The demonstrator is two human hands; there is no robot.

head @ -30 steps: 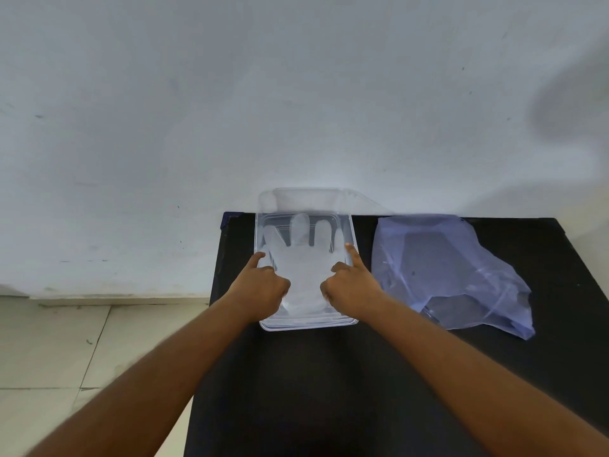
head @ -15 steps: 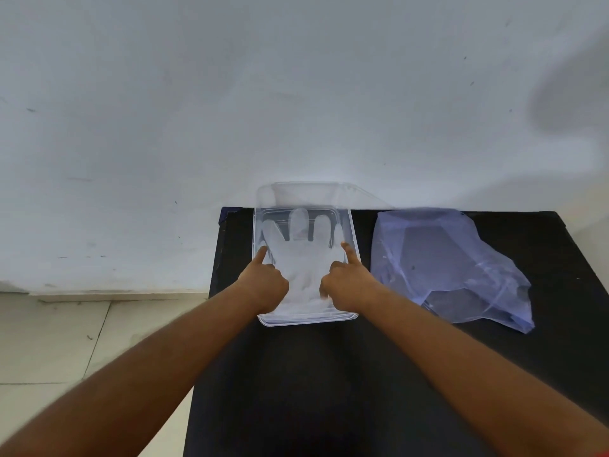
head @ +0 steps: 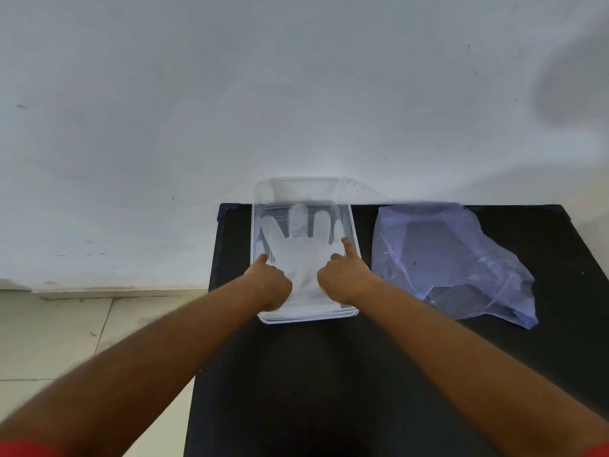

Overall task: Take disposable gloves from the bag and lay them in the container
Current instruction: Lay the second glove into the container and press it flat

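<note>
The left hand point(head: 268, 281) and right hand point(head: 342, 278) rest curled inside the clear container point(head: 306, 316), each with one digit extended, pressing on the glove point(head: 303, 252) lying flat in it; neither grips anything. Beside it on the black table point(head: 329, 374) lies the bluish bag point(head: 451, 258).

Clear glossy plastic container point(head: 306, 319); matt black table point(head: 329, 390).

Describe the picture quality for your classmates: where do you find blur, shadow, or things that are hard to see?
Head view: the forearms blur toward the bottom corners; a soft grey shadow smudges the wall at upper right; the clear container and the pale glove show only faintly against the black table; the wide lens stretches the edges.
</note>
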